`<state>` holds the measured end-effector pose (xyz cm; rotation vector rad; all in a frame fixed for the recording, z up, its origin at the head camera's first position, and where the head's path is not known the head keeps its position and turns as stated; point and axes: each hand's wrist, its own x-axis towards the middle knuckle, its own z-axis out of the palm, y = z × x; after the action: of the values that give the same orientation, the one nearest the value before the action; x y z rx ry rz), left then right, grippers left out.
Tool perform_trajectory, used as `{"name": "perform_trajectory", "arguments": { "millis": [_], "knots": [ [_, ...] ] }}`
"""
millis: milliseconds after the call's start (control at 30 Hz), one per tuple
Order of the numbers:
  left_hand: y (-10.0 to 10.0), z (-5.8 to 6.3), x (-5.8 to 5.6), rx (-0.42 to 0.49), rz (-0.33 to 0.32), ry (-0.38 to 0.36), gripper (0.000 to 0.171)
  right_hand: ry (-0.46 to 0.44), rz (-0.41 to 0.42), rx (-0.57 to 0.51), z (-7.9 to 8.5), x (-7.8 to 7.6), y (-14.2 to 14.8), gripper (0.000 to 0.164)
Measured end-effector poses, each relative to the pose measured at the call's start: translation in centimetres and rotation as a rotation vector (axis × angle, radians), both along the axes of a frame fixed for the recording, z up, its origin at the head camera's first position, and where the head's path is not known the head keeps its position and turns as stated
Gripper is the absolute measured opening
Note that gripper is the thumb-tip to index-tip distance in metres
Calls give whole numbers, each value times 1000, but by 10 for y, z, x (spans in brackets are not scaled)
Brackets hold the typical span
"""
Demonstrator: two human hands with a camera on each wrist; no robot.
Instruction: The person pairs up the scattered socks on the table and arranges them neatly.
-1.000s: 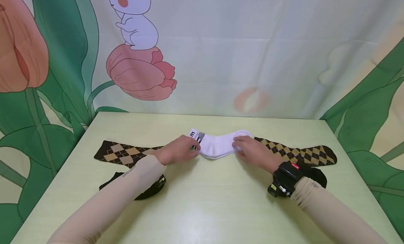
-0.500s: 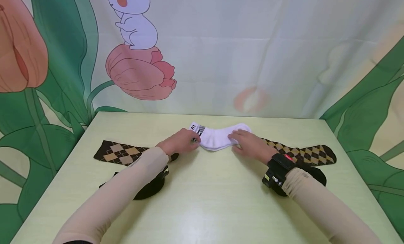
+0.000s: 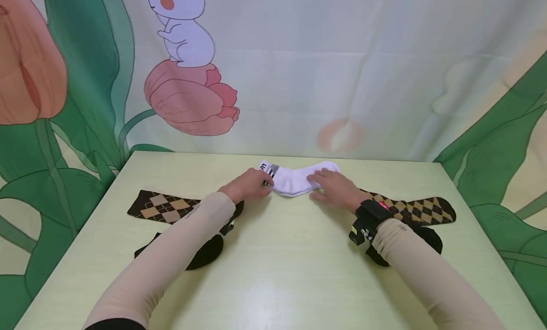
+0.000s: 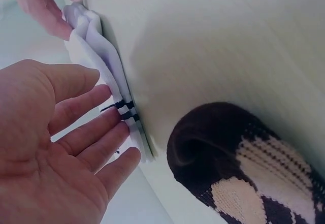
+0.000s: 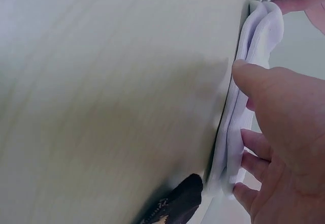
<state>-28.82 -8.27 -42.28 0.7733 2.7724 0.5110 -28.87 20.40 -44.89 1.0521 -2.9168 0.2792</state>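
Two white ankle socks [image 3: 294, 182], stacked one on the other, lie near the table's back edge, with black stripes and lettering at the left cuff end. My left hand [image 3: 249, 184] touches that cuff; in the left wrist view its fingers [image 4: 86, 132] are spread and loosely bent, tips against the striped band. Over the toe half rests my right hand [image 3: 335, 188], its fingertips on the upper sock. The right wrist view shows the right thumb [image 5: 251, 76] along the socks' near edge, the other fingers on top.
A brown argyle sock [image 3: 164, 207] and a black sock [image 3: 207, 253] lie at left, partly under the left forearm. Another argyle sock [image 3: 420, 210] and black sock [image 3: 430, 239] lie at right by the right wrist. A printed curtain [image 3: 282, 83] hangs behind the table [image 3: 273, 273].
Both hands have moved away from me, and the white socks have slid with them toward the table's back edge. The argyle and black socks stay where they were.
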Motion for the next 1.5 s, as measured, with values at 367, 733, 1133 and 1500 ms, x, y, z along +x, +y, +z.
{"name": "perform_trajectory", "arguments": {
  "millis": [367,733,1133,1500],
  "knots": [
    [7,-2,-14,-12,19,36,29,-20,-20,3,0,-14,-1,56],
    [12,-7,-22,-13,70,21,29,-36,-33,0,1,-20,0,56],
    [12,-5,-24,-35,98,-4,31,-57,-36,14,1,-25,-1,57],
    [11,-7,-26,-27,100,-4,30,-45,-42,17,0,-27,-1,56]
  ]
}}
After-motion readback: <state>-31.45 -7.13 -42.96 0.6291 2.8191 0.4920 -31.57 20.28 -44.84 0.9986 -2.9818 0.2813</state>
